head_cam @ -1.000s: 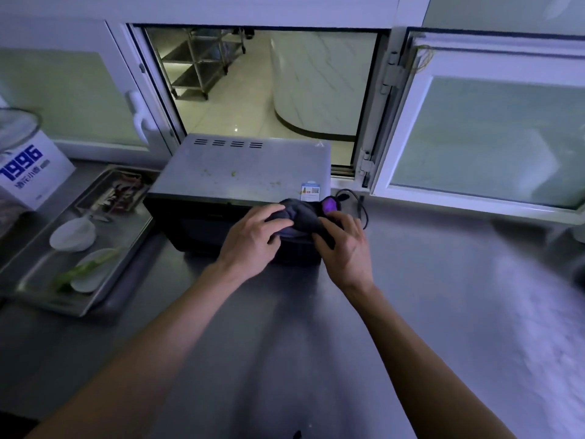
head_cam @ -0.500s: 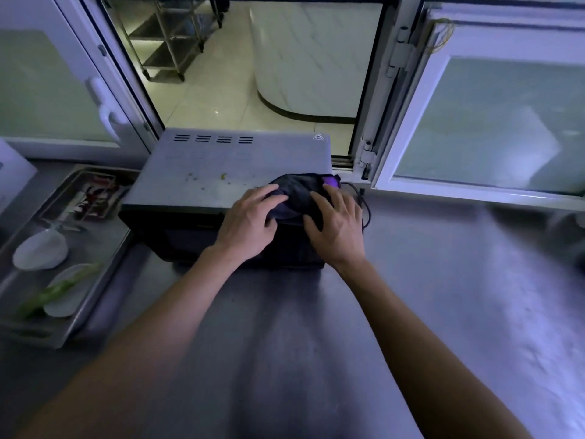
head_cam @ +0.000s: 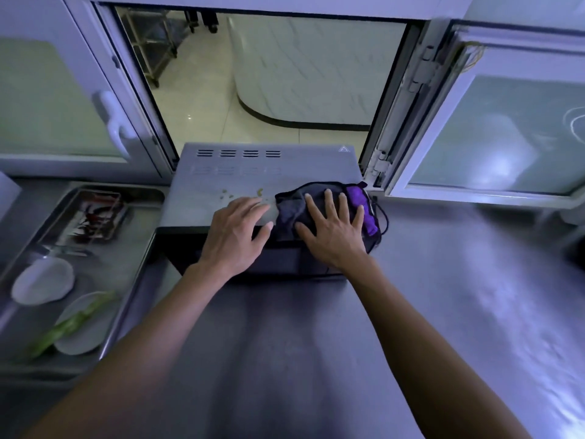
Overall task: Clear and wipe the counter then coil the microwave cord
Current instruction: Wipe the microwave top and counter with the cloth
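With the microwave (head_cam: 253, 182) sitting at the counter's (head_cam: 427, 296) back edge, the dark cloth (head_cam: 294, 207) lay on top under the flat, splayed right hand (head_cam: 332, 229), left hand (head_cam: 235, 234) flat beside, gripping nothing; I'd sweep firmly toward the crumbs (head_cam: 229, 194).

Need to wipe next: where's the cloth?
The dark cloth lies on the microwave's top, front right corner, under the flat right hand, beside the left hand.

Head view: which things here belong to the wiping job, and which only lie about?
Job: dark grey and purple cloth under right hand; left hand; grey metal microwave; black cord; steel counter.

Lying about: steel tray, white plates, green vegetable.
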Demonstrator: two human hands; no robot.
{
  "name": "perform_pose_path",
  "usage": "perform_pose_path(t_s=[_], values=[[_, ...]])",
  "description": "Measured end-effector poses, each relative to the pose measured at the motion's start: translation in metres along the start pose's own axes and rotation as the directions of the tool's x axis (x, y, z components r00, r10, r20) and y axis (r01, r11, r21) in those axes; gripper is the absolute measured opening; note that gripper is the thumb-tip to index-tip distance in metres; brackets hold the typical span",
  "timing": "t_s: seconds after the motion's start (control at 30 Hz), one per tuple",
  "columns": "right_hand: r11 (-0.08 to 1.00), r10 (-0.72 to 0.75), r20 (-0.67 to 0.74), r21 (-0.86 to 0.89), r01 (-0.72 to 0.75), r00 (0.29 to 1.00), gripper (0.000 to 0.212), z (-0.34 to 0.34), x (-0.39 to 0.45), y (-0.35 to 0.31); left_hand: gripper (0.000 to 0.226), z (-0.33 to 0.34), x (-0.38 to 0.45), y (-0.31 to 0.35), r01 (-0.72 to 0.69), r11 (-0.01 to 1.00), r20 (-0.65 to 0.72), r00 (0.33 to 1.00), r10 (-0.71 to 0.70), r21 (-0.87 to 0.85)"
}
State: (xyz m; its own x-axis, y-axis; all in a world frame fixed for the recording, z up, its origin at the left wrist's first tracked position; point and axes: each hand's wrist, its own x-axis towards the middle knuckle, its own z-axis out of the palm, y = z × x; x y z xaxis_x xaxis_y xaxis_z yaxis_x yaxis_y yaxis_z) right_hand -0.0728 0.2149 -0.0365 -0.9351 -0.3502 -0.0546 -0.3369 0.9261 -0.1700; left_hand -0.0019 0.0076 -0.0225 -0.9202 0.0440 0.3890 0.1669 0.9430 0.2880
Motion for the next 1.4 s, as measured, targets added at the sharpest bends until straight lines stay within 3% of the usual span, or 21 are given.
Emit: perform_pose_path(t_s=[0.2,0.57,0.77,1.07,1.4], values=[[1.0,0.006,0.08,0.005,-0.007,0.997,0.073,0.002,0.018,-0.052,0.035,-0.022,-0.015,-0.059,0.024,0.999,-0.005,1.0,-0.024,0.024],[0.997,-0.077,0.133,-0.014,0.079,0.988,0.074,0.02,0.053,-0.165,0.023,-0.048,-0.057,-0.159,0.09,0.996,-0.131,0.988,-0.088,0.01],[0.985,-0.174,0.138,0.004,0.175,0.975,0.073,0.023,0.063,-0.214,0.032,-0.061,-0.07,-0.177,0.171,0.984,-0.033,0.984,-0.173,-0.038],[0.995,-0.096,0.112,0.006,0.096,0.989,0.078,0.022,0.061,-0.196,0.027,-0.06,-0.056,-0.163,0.133,0.99,-0.043,0.99,-0.135,-0.041],[0.999,0.048,0.102,0.007,-0.049,0.994,0.078,0.005,0.041,-0.09,0.028,-0.031,-0.022,-0.083,0.01,1.0,-0.009,1.0,-0.01,0.015]])
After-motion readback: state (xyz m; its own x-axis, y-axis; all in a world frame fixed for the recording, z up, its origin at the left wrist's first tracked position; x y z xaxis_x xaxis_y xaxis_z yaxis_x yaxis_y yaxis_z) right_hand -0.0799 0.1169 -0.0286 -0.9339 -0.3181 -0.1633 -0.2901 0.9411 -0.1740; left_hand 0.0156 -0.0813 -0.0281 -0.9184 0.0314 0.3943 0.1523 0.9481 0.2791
